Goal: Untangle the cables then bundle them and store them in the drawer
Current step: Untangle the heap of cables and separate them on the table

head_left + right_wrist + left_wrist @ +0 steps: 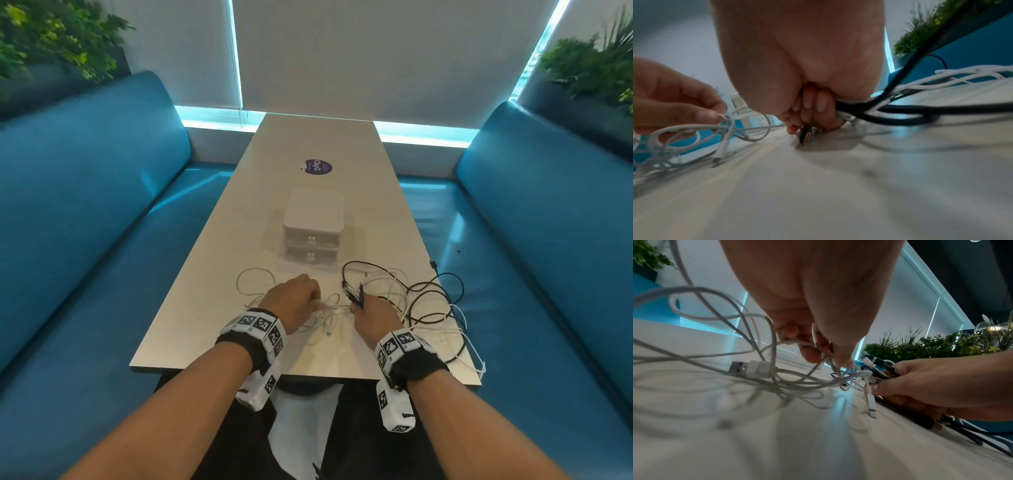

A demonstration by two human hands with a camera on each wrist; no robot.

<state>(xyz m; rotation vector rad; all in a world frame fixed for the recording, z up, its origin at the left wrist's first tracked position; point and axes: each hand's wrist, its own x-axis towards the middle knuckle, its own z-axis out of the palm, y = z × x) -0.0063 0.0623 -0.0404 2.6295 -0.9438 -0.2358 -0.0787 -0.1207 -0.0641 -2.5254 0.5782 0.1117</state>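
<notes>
A tangle of white cables point(255, 286) and black cables point(430, 291) lies on the near half of the table. My left hand point(297, 301) pinches white cable strands point(818, 344) between thumb and fingertips just above the tabletop. A white USB plug point(748, 369) lies under it. My right hand point(371, 315) grips a bunch of black and white cable ends point(863, 110), with a black connector point(805, 135) poking out below the fingers. A small white two-drawer unit point(312, 228) stands behind the cables, both drawers closed.
The long pale table point(308, 144) runs away from me, with a round purple sticker point(318, 167) past the drawer unit. Blue bench seats point(85, 205) flank both sides. A black cable loop point(452, 284) hangs over the right table edge. Plants point(592, 65) stand behind the benches.
</notes>
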